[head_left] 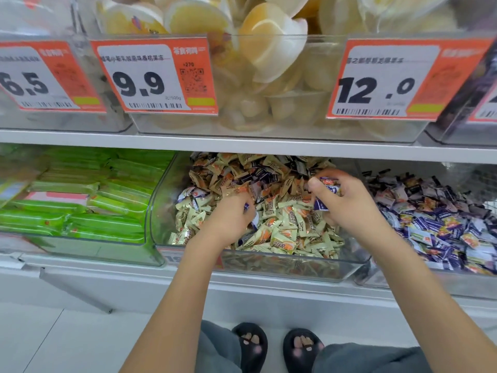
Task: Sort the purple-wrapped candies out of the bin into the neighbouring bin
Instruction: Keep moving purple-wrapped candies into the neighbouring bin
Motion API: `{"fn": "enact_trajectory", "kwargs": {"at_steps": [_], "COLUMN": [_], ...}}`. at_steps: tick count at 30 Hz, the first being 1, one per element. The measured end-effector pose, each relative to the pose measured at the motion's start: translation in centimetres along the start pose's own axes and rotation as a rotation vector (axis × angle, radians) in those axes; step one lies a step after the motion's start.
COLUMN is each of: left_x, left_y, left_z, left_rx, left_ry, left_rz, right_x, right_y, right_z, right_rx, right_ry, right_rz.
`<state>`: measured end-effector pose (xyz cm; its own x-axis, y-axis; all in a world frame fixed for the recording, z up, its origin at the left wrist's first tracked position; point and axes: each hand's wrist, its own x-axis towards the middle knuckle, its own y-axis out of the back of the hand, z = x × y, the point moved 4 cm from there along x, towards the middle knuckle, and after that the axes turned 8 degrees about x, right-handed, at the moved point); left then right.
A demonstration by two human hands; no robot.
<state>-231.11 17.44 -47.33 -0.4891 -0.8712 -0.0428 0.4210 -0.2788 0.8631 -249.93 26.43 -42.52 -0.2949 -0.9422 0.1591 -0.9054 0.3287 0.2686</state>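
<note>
Both hands are down in the middle clear bin (347, 267) of cream-wrapped candies (290, 232); the right hand (347, 200) curls round several purple-wrapped candies (326, 184); the left hand (231, 214) pinches another among the heap; the neighbouring bin (457, 286) of purple wrappers sits just right.

Grey trousers (371, 358), black slippers (302, 348)

green packets (80, 200), orange price tags (156, 76), jelly cups (269, 49), black slippers (251, 345)
</note>
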Motion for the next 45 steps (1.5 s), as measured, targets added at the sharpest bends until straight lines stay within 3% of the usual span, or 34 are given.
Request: {"fn": "enact_trajectory", "kwargs": {"at_steps": [5,8,11,17,20,24,29,31,34,38,42,45], "left_x": [-2.4,-3.6,-3.0,0.5,0.7,-0.3,-0.6,-0.4,-0.4,-0.2,-0.2,-0.9], "left_y": [3.2,1.8,-1.0,-5.2,-4.9,-2.3,0.2,0.2,-0.5,-0.4,0.7,2.1], "left_z": [4.1,10.8,16.8,23.3,23.1,18.6,8.3,4.2,0.7,0.3,-1.0,-2.9], "left_rx": [-0.138,-0.23,-0.24,-0.124,-0.087,-0.136,-0.113,0.003,0.208,0.242,0.203,0.132], "left_ry": [-0.09,-0.303,-0.449,-0.464,-0.475,-0.455,-0.187,-0.04,0.178,0.196,0.223,0.273], "left_rz": [0.33,0.252,0.144,0.019,-0.031,0.115,0.243,0.243,0.122,0.099,0.02,0.085], "right_x": [-1.6,-2.8,-3.7,-4.1,-4.4,-4.0,-3.7,-3.4,-2.6,-1.0,2.0,4.4], "right_y": [3.8,7.0,9.2,12.3,13.6,14.3,12.3,10.1,5.9,-0.2,-6.0,-9.3], "right_z": [-1.0,-0.1,1.1,3.9,5.0,5.6,3.6,2.2,0.2,-1.6,-1.5,0.1], "right_rx": [0.027,0.016,-0.016,-0.021,-0.027,-0.102,-0.167,-0.159,-0.11,-0.269,-0.425,-0.654], "right_ry": [0.103,0.11,0.099,-0.059,-0.12,-0.122,-0.028,0.028,0.148,0.298,0.246,0.137], "right_rz": [0.278,0.395,0.338,0.206,0.274,0.423,0.489,0.454,0.383,0.25,-0.119,-0.413]}}
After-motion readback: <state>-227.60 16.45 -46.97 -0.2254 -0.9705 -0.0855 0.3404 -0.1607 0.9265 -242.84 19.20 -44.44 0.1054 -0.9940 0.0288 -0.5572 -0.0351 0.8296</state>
